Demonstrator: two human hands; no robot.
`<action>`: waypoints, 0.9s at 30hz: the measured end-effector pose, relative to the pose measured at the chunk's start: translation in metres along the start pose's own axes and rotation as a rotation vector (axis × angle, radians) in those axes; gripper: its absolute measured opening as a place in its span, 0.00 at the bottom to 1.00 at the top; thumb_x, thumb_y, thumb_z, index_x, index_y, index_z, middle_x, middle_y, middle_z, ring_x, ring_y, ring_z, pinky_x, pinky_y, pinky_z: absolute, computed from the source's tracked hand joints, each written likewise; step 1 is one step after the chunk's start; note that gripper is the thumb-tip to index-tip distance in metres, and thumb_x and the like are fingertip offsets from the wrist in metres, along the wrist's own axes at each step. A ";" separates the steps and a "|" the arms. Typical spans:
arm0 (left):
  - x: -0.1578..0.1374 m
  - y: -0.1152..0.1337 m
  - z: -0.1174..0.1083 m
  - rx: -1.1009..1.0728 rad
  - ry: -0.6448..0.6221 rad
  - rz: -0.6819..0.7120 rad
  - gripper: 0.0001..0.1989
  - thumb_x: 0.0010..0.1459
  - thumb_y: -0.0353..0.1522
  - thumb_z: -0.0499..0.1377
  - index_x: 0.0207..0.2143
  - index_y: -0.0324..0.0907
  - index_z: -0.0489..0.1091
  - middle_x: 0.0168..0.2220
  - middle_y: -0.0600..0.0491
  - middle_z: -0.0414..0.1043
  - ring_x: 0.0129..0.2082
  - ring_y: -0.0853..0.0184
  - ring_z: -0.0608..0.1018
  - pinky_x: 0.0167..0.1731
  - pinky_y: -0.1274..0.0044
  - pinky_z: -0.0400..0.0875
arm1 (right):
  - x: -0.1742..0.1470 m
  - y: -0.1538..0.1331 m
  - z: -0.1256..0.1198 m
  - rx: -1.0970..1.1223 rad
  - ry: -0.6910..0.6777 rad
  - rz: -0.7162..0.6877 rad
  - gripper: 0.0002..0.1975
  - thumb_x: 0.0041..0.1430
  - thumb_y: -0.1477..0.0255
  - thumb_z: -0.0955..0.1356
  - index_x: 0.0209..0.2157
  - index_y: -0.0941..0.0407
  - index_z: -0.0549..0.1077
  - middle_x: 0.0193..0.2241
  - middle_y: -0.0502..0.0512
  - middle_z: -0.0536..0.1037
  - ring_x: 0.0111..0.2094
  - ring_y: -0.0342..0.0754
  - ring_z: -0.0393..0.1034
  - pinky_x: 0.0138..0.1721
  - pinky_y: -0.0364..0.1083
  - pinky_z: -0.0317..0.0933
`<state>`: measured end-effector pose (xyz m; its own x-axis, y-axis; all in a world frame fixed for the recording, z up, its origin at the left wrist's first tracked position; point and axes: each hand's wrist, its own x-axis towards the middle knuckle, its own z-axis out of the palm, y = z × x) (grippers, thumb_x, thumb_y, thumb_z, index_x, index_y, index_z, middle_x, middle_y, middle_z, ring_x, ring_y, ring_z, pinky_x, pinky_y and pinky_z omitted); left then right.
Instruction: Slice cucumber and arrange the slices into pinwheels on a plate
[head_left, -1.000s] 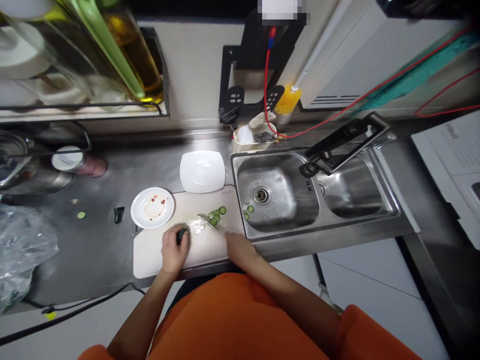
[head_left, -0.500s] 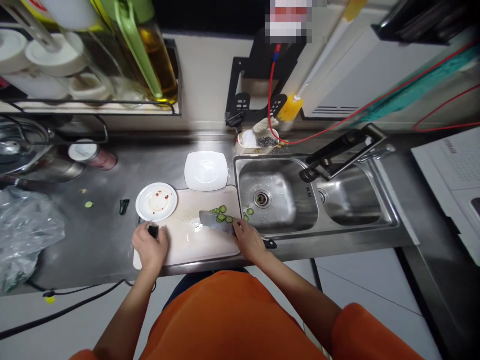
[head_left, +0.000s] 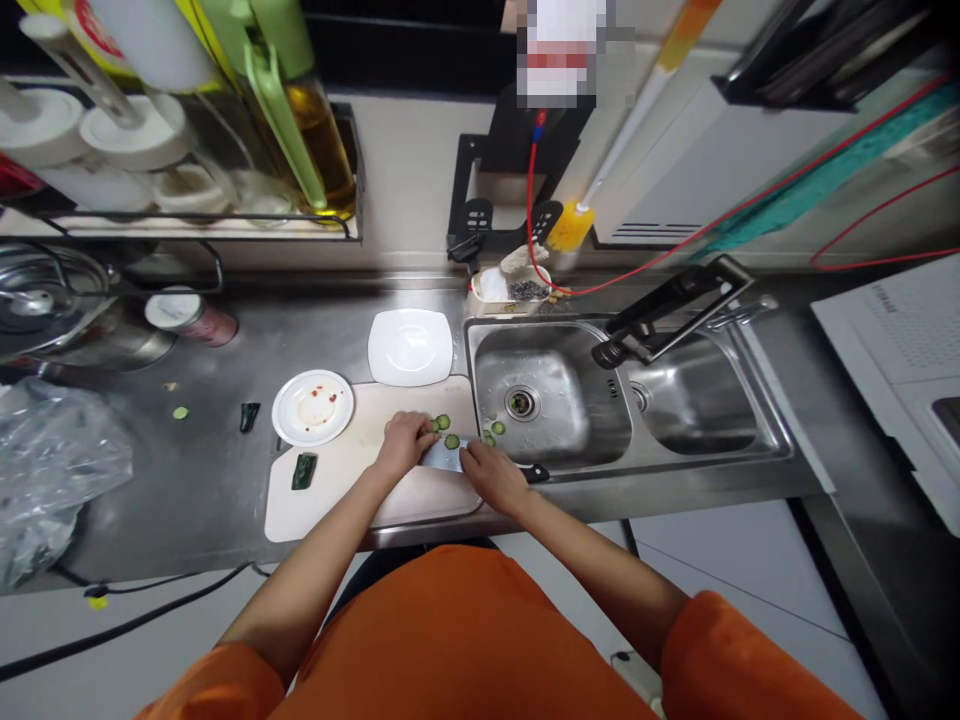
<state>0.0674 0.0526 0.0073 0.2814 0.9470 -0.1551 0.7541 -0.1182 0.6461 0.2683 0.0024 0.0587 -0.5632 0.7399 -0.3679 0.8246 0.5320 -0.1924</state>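
My right hand (head_left: pixel 493 478) grips a kitchen knife (head_left: pixel 444 458), whose black handle sticks out beyond the hand over the board's right edge. Several cucumber slices (head_left: pixel 452 441) lie on and beside the blade. At the blade's left end is my left hand (head_left: pixel 407 443), fingers curled in against the slices; what they pinch is hidden. A dark green cucumber piece (head_left: pixel 304 471) rests on the left of the white cutting board (head_left: pixel 337 510). More cucumber slices (head_left: pixel 498 428) sit on the sink's left rim.
Behind the board stands a white square dish (head_left: pixel 410 347), and a small round plate (head_left: pixel 313 407) with red bits overlaps its left corner. A double sink (head_left: pixel 555 390) with a black faucet (head_left: pixel 637 325) is to the right. A plastic bag (head_left: pixel 60 470) lies far left.
My left hand has let go of the dark cucumber piece, leaving it on the board, and has moved right to the blade and slices. The knife has stayed nearly in place.
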 end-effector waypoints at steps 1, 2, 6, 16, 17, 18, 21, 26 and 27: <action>0.002 -0.002 -0.001 0.009 -0.001 -0.008 0.05 0.51 0.35 0.61 0.27 0.43 0.70 0.30 0.53 0.72 0.36 0.63 0.70 0.39 0.72 0.62 | -0.001 0.001 0.000 -0.011 0.000 -0.019 0.10 0.64 0.79 0.57 0.42 0.61 0.68 0.39 0.60 0.68 0.36 0.48 0.62 0.37 0.46 0.55; 0.004 -0.003 -0.001 0.018 -0.003 -0.013 0.05 0.51 0.35 0.61 0.27 0.43 0.70 0.29 0.53 0.72 0.36 0.63 0.70 0.39 0.72 0.62 | -0.003 0.001 -0.001 -0.018 -0.001 -0.035 0.10 0.64 0.79 0.57 0.41 0.61 0.68 0.38 0.60 0.68 0.36 0.48 0.62 0.37 0.46 0.55; 0.001 0.000 -0.003 0.018 0.019 -0.009 0.07 0.54 0.37 0.59 0.30 0.44 0.71 0.31 0.52 0.72 0.37 0.63 0.70 0.40 0.71 0.62 | -0.006 0.001 -0.001 -0.001 0.007 -0.064 0.09 0.63 0.79 0.58 0.41 0.61 0.68 0.38 0.59 0.68 0.36 0.48 0.61 0.36 0.46 0.55; -0.013 0.017 -0.015 -0.086 -0.094 -0.012 0.08 0.49 0.40 0.61 0.29 0.45 0.74 0.29 0.53 0.73 0.35 0.64 0.71 0.38 0.74 0.64 | -0.006 -0.007 -0.017 -0.003 0.001 -0.166 0.11 0.63 0.80 0.57 0.43 0.61 0.67 0.39 0.60 0.68 0.37 0.48 0.62 0.36 0.46 0.54; -0.014 0.013 -0.019 -0.113 -0.070 -0.057 0.08 0.50 0.39 0.60 0.28 0.44 0.73 0.27 0.54 0.72 0.32 0.66 0.71 0.35 0.75 0.64 | -0.007 -0.009 -0.018 0.005 -0.014 -0.170 0.11 0.63 0.80 0.57 0.43 0.61 0.67 0.39 0.60 0.68 0.37 0.48 0.63 0.36 0.46 0.54; -0.016 0.008 -0.023 -0.141 -0.040 -0.114 0.09 0.51 0.39 0.58 0.28 0.43 0.73 0.25 0.55 0.71 0.29 0.68 0.71 0.33 0.77 0.64 | -0.007 -0.011 -0.018 0.021 -0.032 -0.167 0.11 0.63 0.80 0.58 0.42 0.60 0.68 0.39 0.60 0.68 0.37 0.47 0.63 0.35 0.45 0.54; -0.025 -0.011 -0.038 -0.223 0.049 -0.292 0.13 0.52 0.41 0.56 0.29 0.42 0.73 0.22 0.57 0.69 0.23 0.71 0.68 0.27 0.79 0.63 | -0.009 -0.017 -0.016 0.117 -0.094 -0.086 0.09 0.62 0.78 0.59 0.40 0.58 0.69 0.40 0.58 0.68 0.34 0.45 0.64 0.32 0.43 0.53; -0.044 -0.041 -0.052 -0.285 0.127 -0.400 0.17 0.51 0.42 0.55 0.37 0.42 0.74 0.24 0.56 0.72 0.25 0.70 0.71 0.30 0.78 0.65 | -0.009 -0.023 -0.009 0.332 -0.135 0.131 0.09 0.59 0.77 0.60 0.38 0.58 0.70 0.38 0.56 0.70 0.36 0.44 0.66 0.34 0.41 0.52; -0.046 -0.043 -0.052 -0.288 0.132 -0.406 0.17 0.50 0.41 0.55 0.39 0.41 0.73 0.24 0.56 0.72 0.26 0.69 0.71 0.31 0.78 0.65 | -0.008 -0.024 -0.008 0.349 -0.137 0.161 0.09 0.59 0.78 0.60 0.36 0.59 0.70 0.37 0.56 0.70 0.36 0.44 0.66 0.34 0.41 0.52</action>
<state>-0.0091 0.0300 0.0252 -0.0921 0.9312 -0.3526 0.5880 0.3366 0.7355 0.2526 -0.0130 0.0736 -0.4325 0.7279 -0.5320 0.8836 0.2247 -0.4109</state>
